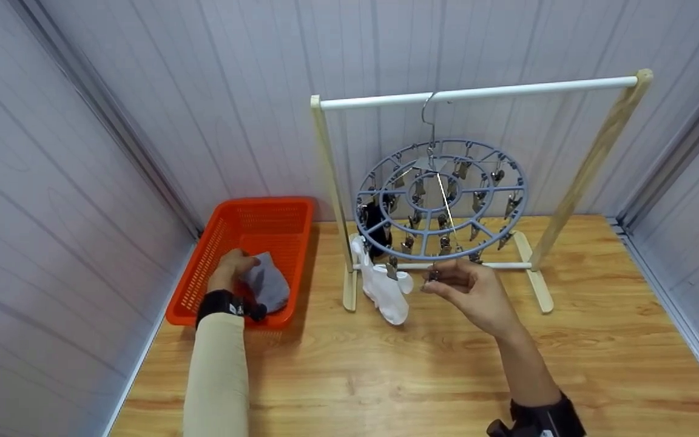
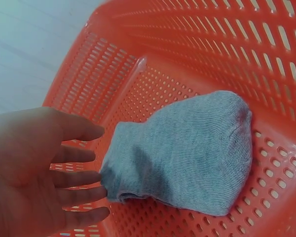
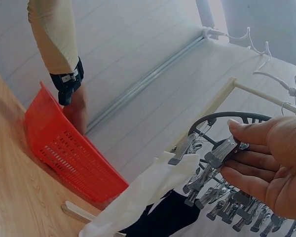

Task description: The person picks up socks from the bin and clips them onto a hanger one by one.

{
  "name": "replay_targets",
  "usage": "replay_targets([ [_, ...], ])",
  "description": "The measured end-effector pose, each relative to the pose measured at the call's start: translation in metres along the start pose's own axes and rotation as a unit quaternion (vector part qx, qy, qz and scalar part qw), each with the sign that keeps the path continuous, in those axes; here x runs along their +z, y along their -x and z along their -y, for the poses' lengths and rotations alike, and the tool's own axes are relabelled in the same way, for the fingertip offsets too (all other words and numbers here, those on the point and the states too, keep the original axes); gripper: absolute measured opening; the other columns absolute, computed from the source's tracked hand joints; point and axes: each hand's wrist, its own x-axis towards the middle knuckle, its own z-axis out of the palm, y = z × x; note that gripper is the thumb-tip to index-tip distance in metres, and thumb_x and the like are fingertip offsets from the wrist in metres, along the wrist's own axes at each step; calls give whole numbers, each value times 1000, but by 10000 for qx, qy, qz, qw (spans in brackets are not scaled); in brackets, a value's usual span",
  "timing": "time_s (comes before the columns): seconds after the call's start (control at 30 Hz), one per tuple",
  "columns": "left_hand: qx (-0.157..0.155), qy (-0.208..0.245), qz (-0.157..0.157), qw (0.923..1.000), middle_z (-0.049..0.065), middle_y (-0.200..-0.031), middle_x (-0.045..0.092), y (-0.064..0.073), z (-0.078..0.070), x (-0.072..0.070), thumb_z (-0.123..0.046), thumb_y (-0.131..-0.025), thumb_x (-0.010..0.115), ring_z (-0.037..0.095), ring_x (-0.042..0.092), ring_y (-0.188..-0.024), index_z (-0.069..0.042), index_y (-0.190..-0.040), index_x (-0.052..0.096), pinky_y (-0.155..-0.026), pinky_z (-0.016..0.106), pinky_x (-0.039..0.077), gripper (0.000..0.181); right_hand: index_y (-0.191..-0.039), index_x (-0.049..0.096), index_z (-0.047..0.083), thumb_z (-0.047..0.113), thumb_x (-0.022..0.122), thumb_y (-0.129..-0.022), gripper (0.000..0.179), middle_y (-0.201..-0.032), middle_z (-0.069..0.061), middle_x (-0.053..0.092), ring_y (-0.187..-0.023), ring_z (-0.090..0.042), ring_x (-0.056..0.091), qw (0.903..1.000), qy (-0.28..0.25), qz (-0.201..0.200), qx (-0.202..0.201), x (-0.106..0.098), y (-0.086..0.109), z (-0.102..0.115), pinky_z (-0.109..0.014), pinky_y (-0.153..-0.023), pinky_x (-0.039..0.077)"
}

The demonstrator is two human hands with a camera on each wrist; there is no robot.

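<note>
My left hand [image 1: 231,267] is down in an orange basket [image 1: 302,243], beside a grey sock [image 1: 267,282]. In the left wrist view its fingers are spread and fairly straight, with fingertips at the cuff of the sock [image 2: 187,153]. My right hand [image 1: 480,300] is at the front of a round blue-grey hanger, pinching a metal clip [image 3: 222,153] between thumb and fingers. Left of that hand, a white sock [image 1: 386,294] hangs from the hanger's edge. Behind it hangs a black sock [image 1: 377,230], partly covered.
The round hanger hooks over the white bar [image 1: 507,90] of a stand with wooden legs [image 1: 592,164]. Several metal clips dangle from its rings. Stand and basket are on a wood-grain surface [image 1: 349,376], with panelled walls [image 1: 252,91] around.
</note>
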Motion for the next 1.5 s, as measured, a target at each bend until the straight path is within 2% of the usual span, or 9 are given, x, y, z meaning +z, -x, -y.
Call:
replay_targets([
  [0.23,-386,627,143,9972,33,-153,43,9,1,3,-23,-108,52,47,42,-142,11,-151,42,-118,59,37,56,-118,69,-12,8,81,-95,33,-109,-18,76,-92,-28,78,9999,51,53,88,-1,0,0,-40,-84,63],
  [0.37,-459,595,237,9969,34,-155,40,10,3,4,-23,-108,52,48,39,-144,12,-153,39,-119,60,35,58,-118,69,-12,7,80,-95,32,-110,-23,75,-92,-27,78,9999,67,73,95,-2,-1,0,-39,-83,63],
  [0.47,-318,213,227,9990,35,-153,44,7,5,5,-23,-108,52,49,43,-142,14,-150,44,-118,58,38,57,-118,71,-8,8,80,-95,29,-110,-25,74,-92,-27,78,9999,48,65,119,-2,0,0,-40,-83,63],
  [0.6,-227,-36,100,9997,34,-150,50,2,8,5,-21,-107,53,48,48,-139,14,-146,52,-116,56,40,52,-119,73,-5,9,79,-96,27,-110,-24,74,-93,-28,78,9999,9,91,79,-3,0,1,-41,-85,63],
  [0.9,-9,326,-524,9981,30,-132,60,0,3,4,-21,-105,56,41,58,-118,10,-131,60,-100,51,49,40,-119,72,-4,8,78,-97,26,-111,-21,75,-92,-28,78,9999,30,121,36,-2,0,0,-40,-84,63],
  [1.03,-89,702,-512,9962,25,-132,57,0,2,6,-19,-106,56,37,55,-116,5,-132,55,-96,49,50,35,-119,71,-7,8,78,-97,28,-110,-19,76,-92,-28,78,9999,57,137,36,-2,1,0,-40,-84,63],
  [1.2,51,612,-665,9959,33,-137,53,-1,5,7,-15,-103,57,44,56,-120,11,-139,48,-96,50,52,45,-119,71,-7,9,78,-97,28,-111,-20,75,-92,-28,78,9998,71,166,54,-2,1,0,-40,-84,63],
  [1.37,48,561,-640,9964,34,-142,54,-1,3,7,-13,-102,59,46,58,-124,14,-141,53,-98,52,54,48,-118,71,-4,9,79,-97,26,-110,-18,76,-92,-28,78,9998,114,143,70,-2,1,0,-43,-84,63],
  [1.5,31,457,-691,9966,30,-137,59,-1,2,7,-14,-100,61,40,62,-113,8,-134,63,-86,44,56,41,-119,70,-9,9,79,-96,30,-112,-23,75,-94,-26,78,9998,117,132,85,-3,0,0,-41,-84,63],
])
